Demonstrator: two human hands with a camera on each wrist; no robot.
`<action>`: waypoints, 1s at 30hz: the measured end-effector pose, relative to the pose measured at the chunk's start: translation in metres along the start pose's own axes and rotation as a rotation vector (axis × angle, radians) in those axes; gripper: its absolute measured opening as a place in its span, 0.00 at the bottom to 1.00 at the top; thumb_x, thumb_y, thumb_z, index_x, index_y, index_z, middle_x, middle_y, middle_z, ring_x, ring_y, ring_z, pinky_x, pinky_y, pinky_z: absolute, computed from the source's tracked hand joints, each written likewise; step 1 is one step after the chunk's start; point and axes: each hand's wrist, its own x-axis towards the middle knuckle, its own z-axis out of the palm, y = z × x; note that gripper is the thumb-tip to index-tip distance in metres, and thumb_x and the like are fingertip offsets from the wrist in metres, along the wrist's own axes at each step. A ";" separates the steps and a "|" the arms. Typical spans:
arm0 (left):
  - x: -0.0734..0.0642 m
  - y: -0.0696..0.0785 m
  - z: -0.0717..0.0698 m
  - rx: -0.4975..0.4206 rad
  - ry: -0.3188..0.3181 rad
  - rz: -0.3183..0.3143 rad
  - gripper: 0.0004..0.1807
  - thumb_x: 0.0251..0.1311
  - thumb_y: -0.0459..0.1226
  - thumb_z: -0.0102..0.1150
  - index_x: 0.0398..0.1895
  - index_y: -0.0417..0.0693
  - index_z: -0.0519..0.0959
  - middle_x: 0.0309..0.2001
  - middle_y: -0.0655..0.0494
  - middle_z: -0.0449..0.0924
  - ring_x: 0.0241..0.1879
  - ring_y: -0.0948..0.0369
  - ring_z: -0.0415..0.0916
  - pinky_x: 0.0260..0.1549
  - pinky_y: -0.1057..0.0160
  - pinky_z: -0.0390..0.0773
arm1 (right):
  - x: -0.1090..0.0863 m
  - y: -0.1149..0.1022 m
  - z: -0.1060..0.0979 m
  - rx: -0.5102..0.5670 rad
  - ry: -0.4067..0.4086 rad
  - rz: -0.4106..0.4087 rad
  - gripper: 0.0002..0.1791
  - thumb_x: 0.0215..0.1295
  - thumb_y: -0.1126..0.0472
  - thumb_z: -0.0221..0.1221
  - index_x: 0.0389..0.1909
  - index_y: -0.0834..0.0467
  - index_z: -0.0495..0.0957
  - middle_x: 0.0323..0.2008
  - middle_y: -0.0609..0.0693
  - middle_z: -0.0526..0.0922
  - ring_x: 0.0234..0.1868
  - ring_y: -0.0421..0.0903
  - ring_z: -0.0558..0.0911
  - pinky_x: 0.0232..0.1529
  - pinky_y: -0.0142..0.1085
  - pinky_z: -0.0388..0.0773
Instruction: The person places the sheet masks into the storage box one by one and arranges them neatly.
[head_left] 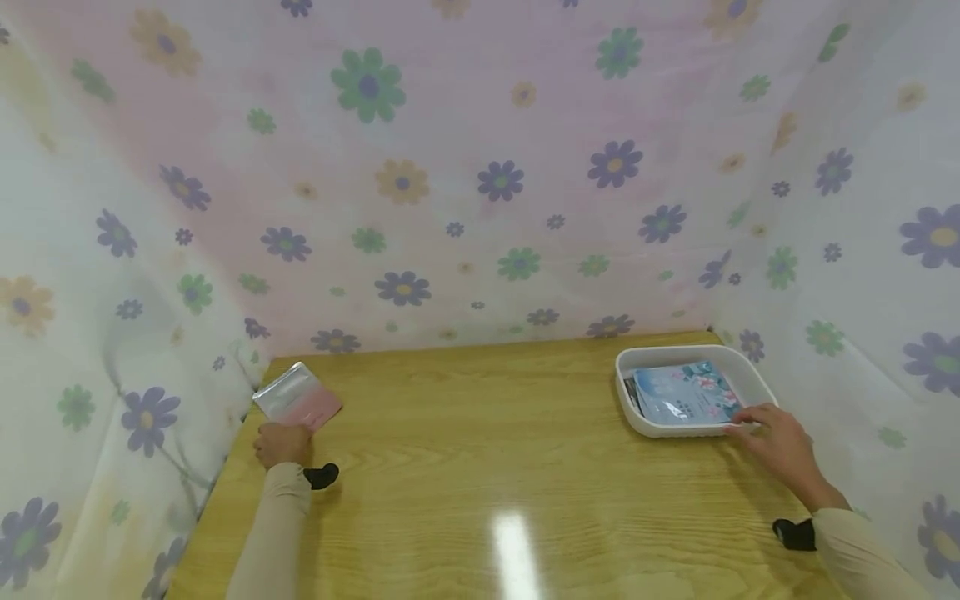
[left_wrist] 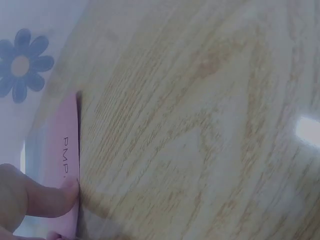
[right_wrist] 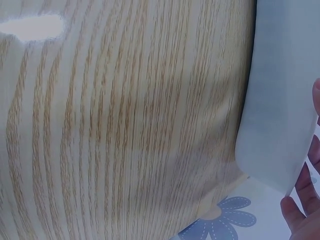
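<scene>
My left hand [head_left: 281,444] grips the near edge of a flat packet [head_left: 300,398], silver at one end and pink at the other, at the table's left side. In the left wrist view, the thumb presses on the pink packet [left_wrist: 65,145], by the printed letters "PMP". My right hand [head_left: 776,446] holds the near right corner of a white plastic tray [head_left: 626,417], thumb and forefinger close together at its rim. Inside the tray lies a light blue packet [head_left: 678,392] with a pink flower print, right by those fingertips. In the right wrist view, fingers [right_wrist: 295,212] overlap the tray corner.
The wood-grain table [head_left: 465,442] has a bright light reflection near its front. Flower-printed cloth [head_left: 465,167] hangs behind the table and along both sides. A dark item [head_left: 634,393] shows under the blue packet's left edge.
</scene>
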 end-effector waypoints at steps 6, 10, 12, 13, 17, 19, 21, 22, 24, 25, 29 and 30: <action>0.004 -0.005 0.003 -0.104 0.061 0.004 0.13 0.47 0.33 0.46 0.28 0.27 0.74 0.36 0.30 0.76 0.35 0.40 0.73 0.36 0.42 0.73 | 0.001 0.001 -0.003 -0.013 -0.001 0.024 0.09 0.50 0.61 0.70 0.27 0.61 0.82 0.35 0.64 0.80 0.36 0.63 0.76 0.29 0.51 0.68; 0.002 -0.006 -0.001 -0.158 0.014 -0.072 0.16 0.49 0.33 0.44 0.34 0.24 0.74 0.40 0.31 0.75 0.36 0.44 0.70 0.36 0.45 0.73 | 0.001 0.001 -0.002 -0.004 -0.003 0.032 0.09 0.51 0.61 0.70 0.27 0.61 0.82 0.36 0.64 0.80 0.37 0.64 0.76 0.29 0.50 0.68; 0.000 -0.008 -0.004 -0.183 -0.020 -0.107 0.20 0.53 0.34 0.43 0.41 0.22 0.73 0.44 0.30 0.73 0.39 0.44 0.68 0.39 0.43 0.73 | 0.000 0.000 -0.001 -0.001 -0.004 0.032 0.09 0.51 0.61 0.70 0.28 0.61 0.82 0.36 0.63 0.80 0.37 0.63 0.76 0.29 0.50 0.68; -0.001 -0.009 -0.006 -0.197 -0.029 -0.112 0.22 0.56 0.36 0.43 0.43 0.21 0.72 0.45 0.29 0.72 0.41 0.43 0.68 0.41 0.42 0.72 | 0.000 0.000 0.000 0.000 -0.007 0.033 0.08 0.51 0.61 0.70 0.28 0.61 0.82 0.36 0.63 0.80 0.37 0.64 0.76 0.29 0.50 0.68; 0.000 -0.017 -0.010 -0.309 -0.014 -0.067 0.26 0.65 0.41 0.42 0.49 0.21 0.72 0.48 0.27 0.72 0.44 0.40 0.71 0.44 0.41 0.72 | -0.001 0.000 0.001 0.000 -0.009 0.031 0.08 0.51 0.61 0.70 0.27 0.60 0.82 0.35 0.62 0.80 0.37 0.62 0.76 0.29 0.48 0.68; 0.003 -0.021 -0.011 -0.439 -0.023 -0.061 0.26 0.67 0.42 0.40 0.54 0.24 0.70 0.47 0.29 0.72 0.39 0.45 0.77 0.42 0.44 0.77 | -0.002 0.001 0.001 -0.005 -0.006 0.030 0.08 0.50 0.61 0.70 0.27 0.60 0.82 0.35 0.62 0.80 0.36 0.62 0.76 0.29 0.47 0.68; 0.007 -0.023 -0.012 -0.605 -0.046 -0.083 0.24 0.68 0.39 0.38 0.58 0.28 0.66 0.44 0.35 0.72 0.29 0.53 0.80 0.32 0.52 0.82 | -0.002 0.002 0.001 -0.003 -0.004 0.029 0.08 0.50 0.61 0.70 0.27 0.60 0.82 0.35 0.62 0.80 0.36 0.62 0.76 0.29 0.48 0.68; 0.009 -0.024 -0.013 -0.690 -0.064 -0.106 0.23 0.68 0.37 0.38 0.60 0.30 0.63 0.44 0.38 0.71 0.25 0.56 0.80 0.29 0.56 0.83 | -0.002 0.002 0.001 -0.003 -0.004 0.030 0.08 0.50 0.61 0.70 0.27 0.60 0.82 0.35 0.62 0.80 0.37 0.62 0.76 0.29 0.49 0.68; 0.011 -0.024 -0.015 -0.797 -0.091 -0.149 0.20 0.66 0.33 0.40 0.60 0.33 0.61 0.44 0.44 0.68 0.21 0.61 0.79 0.27 0.60 0.83 | -0.002 0.002 0.001 0.000 -0.008 0.036 0.08 0.51 0.60 0.70 0.28 0.60 0.82 0.36 0.63 0.80 0.37 0.62 0.76 0.29 0.51 0.69; 0.010 -0.023 -0.017 -0.834 -0.101 -0.164 0.20 0.64 0.30 0.42 0.60 0.33 0.61 0.44 0.44 0.68 0.21 0.62 0.79 0.28 0.60 0.83 | -0.002 0.003 0.001 0.002 -0.010 0.038 0.08 0.51 0.60 0.70 0.28 0.60 0.82 0.36 0.63 0.80 0.38 0.63 0.76 0.30 0.52 0.69; 0.005 -0.017 -0.026 -0.921 -0.163 -0.200 0.30 0.57 0.21 0.48 0.65 0.33 0.57 0.54 0.41 0.62 0.30 0.62 0.79 0.37 0.60 0.81 | -0.001 0.003 0.002 0.000 -0.021 0.045 0.09 0.52 0.60 0.69 0.28 0.61 0.82 0.37 0.64 0.80 0.38 0.63 0.76 0.29 0.53 0.69; 0.003 -0.015 -0.028 -0.929 -0.179 -0.206 0.34 0.56 0.20 0.49 0.68 0.34 0.54 0.56 0.41 0.61 0.32 0.61 0.79 0.38 0.60 0.81 | -0.001 0.003 0.002 0.000 -0.023 0.045 0.09 0.53 0.60 0.69 0.28 0.61 0.82 0.37 0.64 0.80 0.38 0.64 0.76 0.29 0.53 0.69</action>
